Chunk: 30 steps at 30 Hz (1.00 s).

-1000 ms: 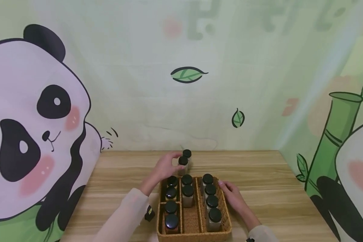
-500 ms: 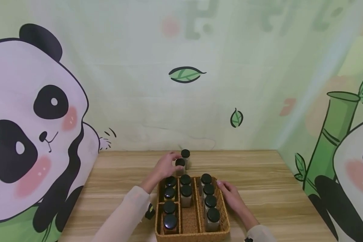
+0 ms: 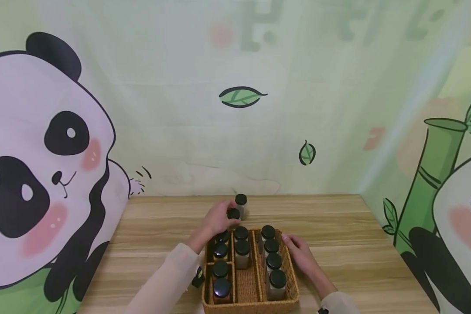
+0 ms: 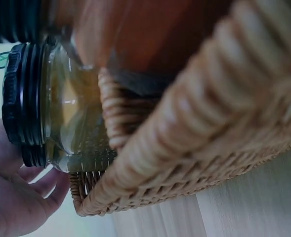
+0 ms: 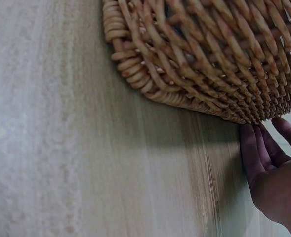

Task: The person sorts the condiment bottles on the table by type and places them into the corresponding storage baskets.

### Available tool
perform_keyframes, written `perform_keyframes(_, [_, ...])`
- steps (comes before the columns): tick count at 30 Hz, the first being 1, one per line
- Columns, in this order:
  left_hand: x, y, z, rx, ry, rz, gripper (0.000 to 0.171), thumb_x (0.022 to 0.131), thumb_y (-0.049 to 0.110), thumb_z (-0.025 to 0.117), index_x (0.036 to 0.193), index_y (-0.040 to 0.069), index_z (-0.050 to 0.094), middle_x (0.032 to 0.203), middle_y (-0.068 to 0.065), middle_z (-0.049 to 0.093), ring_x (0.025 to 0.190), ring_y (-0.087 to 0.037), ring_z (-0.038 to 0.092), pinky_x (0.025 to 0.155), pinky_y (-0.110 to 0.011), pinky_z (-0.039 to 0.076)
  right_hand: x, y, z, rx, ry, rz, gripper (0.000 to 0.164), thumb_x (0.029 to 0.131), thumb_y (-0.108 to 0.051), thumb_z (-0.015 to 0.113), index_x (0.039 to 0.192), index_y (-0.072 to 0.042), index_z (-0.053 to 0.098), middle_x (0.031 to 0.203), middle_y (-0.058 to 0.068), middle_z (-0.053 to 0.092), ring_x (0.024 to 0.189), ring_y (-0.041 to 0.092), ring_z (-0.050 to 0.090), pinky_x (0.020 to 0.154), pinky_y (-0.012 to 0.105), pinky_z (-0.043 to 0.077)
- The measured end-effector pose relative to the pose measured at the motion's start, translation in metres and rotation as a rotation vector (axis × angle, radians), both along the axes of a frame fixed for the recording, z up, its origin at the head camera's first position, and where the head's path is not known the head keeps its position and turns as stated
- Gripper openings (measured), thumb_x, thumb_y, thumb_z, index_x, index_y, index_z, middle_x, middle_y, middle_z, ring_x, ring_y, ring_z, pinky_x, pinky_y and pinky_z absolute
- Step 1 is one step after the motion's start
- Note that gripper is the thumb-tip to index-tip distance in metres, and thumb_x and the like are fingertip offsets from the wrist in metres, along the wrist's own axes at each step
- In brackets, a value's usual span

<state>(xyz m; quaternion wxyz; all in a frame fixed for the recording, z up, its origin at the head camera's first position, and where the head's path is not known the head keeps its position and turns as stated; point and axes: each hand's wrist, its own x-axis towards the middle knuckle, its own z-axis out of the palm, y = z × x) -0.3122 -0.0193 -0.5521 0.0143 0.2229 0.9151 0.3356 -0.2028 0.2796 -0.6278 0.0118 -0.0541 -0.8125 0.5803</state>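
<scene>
Just behind the woven basket [image 3: 248, 285], my left hand [image 3: 218, 218] grips a jar [image 3: 233, 213] with a black lid; its lower part is hidden by the hand and the basket. A second black-lidded jar [image 3: 241, 204] stands upright on the table close behind it. My right hand [image 3: 301, 254] touches the basket's right side near the far corner, and in the right wrist view its fingers [image 5: 251, 148] lie nearly straight against the wicker. In the left wrist view, a jar of yellowish contents [image 4: 73, 106] in the basket covers part of my left hand [image 4: 17, 197].
Dividers part the basket into compartments. Pairs of jars stand at the left, two jars [image 3: 241, 253] in the middle, and a row of several jars [image 3: 276, 281] at the right. The wooden table [image 3: 161, 222] meets a panda-printed backdrop [image 3: 180, 131] behind.
The gripped jar has moved slightly towards the basket and away from the standing jar, with my left hand closer around it. My right hand stays at the basket's side.
</scene>
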Motion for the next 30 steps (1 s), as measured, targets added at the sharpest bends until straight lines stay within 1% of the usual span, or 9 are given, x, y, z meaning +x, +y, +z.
perform_keyframes(5, [0.002, -0.007, 0.002, 0.005, 0.010, 0.023, 0.046, 0.092, 0.023, 0.086, 0.132, 0.008, 0.070, 0.130, -0.012, 0.070, 0.121, -0.033, 0.065, 0.101, -0.050, 0.055, -0.001, -0.002, -0.001, -0.004, 0.014, 0.007, 0.046, 0.110, -0.041, 0.057, 0.122, 0.001, 0.071, 0.112, 0.010, 0.073, 0.105, 0.019, 0.064, 0.096, 0.033, 0.051])
perform_keyframes(8, [0.003, -0.011, 0.008, 0.020, 0.019, 0.056, 0.048, 0.093, 0.024, 0.085, 0.135, 0.008, 0.071, 0.131, -0.013, 0.071, 0.120, -0.033, 0.066, 0.099, -0.050, 0.055, 0.000, -0.002, 0.000, 0.009, 0.022, 0.001, 0.046, 0.110, -0.041, 0.058, 0.121, 0.001, 0.072, 0.112, 0.011, 0.073, 0.105, 0.020, 0.064, 0.096, 0.033, 0.051])
perform_keyframes(12, [0.004, -0.016, 0.027, 0.035, 0.067, 0.073, 0.049, 0.094, 0.028, 0.084, 0.136, 0.007, 0.071, 0.133, -0.013, 0.070, 0.122, -0.033, 0.066, 0.099, -0.050, 0.056, 0.000, -0.001, 0.000, 0.030, 0.022, -0.011, 0.046, 0.110, -0.042, 0.058, 0.122, 0.001, 0.072, 0.116, 0.012, 0.073, 0.107, 0.020, 0.064, 0.099, 0.036, 0.051])
perform_keyframes(14, [0.004, -0.019, 0.038, 0.047, 0.100, 0.059, 0.050, 0.094, 0.028, 0.084, 0.136, 0.006, 0.071, 0.133, -0.014, 0.070, 0.123, -0.033, 0.066, 0.100, -0.049, 0.056, 0.001, 0.000, 0.001, 0.032, 0.021, -0.012, 0.047, 0.110, -0.041, 0.057, 0.124, 0.002, 0.071, 0.117, 0.013, 0.073, 0.108, 0.020, 0.064, 0.100, 0.038, 0.051])
perform_keyframes(18, [0.007, -0.025, 0.062, 0.101, 0.144, 0.029, 0.049, 0.093, 0.027, 0.085, 0.135, 0.005, 0.071, 0.132, -0.013, 0.071, 0.120, -0.032, 0.066, 0.101, -0.048, 0.055, 0.001, 0.001, 0.001, 0.038, 0.017, -0.008, 0.049, 0.111, -0.041, 0.056, 0.126, 0.003, 0.071, 0.119, 0.014, 0.072, 0.111, 0.021, 0.064, 0.102, 0.040, 0.050])
perform_keyframes(21, [0.014, -0.027, 0.081, 0.118, 0.161, 0.000, 0.050, 0.094, 0.029, 0.084, 0.136, 0.006, 0.071, 0.131, -0.012, 0.072, 0.120, -0.031, 0.066, 0.102, -0.048, 0.055, 0.001, 0.001, 0.001, 0.028, 0.008, -0.006, 0.050, 0.110, -0.043, 0.056, 0.126, 0.002, 0.070, 0.120, 0.013, 0.072, 0.111, 0.021, 0.064, 0.103, 0.040, 0.050])
perform_keyframes(25, [0.030, -0.027, 0.104, 0.090, 0.174, -0.040, 0.051, 0.094, 0.033, 0.083, 0.138, 0.008, 0.070, 0.132, -0.009, 0.072, 0.120, -0.028, 0.067, 0.103, -0.048, 0.055, 0.001, 0.001, -0.001, 0.008, -0.002, -0.004, 0.052, 0.110, -0.044, 0.056, 0.127, 0.003, 0.070, 0.119, 0.014, 0.073, 0.111, 0.022, 0.065, 0.103, 0.039, 0.050])
perform_keyframes(27, [0.038, -0.026, 0.112, 0.071, 0.177, -0.056, 0.051, 0.094, 0.034, 0.083, 0.137, 0.009, 0.070, 0.130, -0.007, 0.072, 0.119, -0.026, 0.067, 0.102, -0.046, 0.055, 0.001, 0.000, 0.000, 0.009, -0.001, -0.001, 0.053, 0.110, -0.044, 0.056, 0.128, 0.003, 0.070, 0.120, 0.014, 0.073, 0.112, 0.022, 0.065, 0.103, 0.039, 0.050])
perform_keyframes(30, [0.052, -0.025, 0.121, 0.066, 0.173, -0.090, 0.050, 0.093, 0.031, 0.084, 0.136, 0.009, 0.071, 0.129, -0.006, 0.072, 0.117, -0.024, 0.067, 0.101, -0.044, 0.056, 0.001, -0.001, 0.002, 0.015, -0.002, 0.005, 0.053, 0.111, -0.043, 0.055, 0.128, 0.005, 0.069, 0.121, 0.015, 0.072, 0.113, 0.024, 0.065, 0.104, 0.042, 0.050])
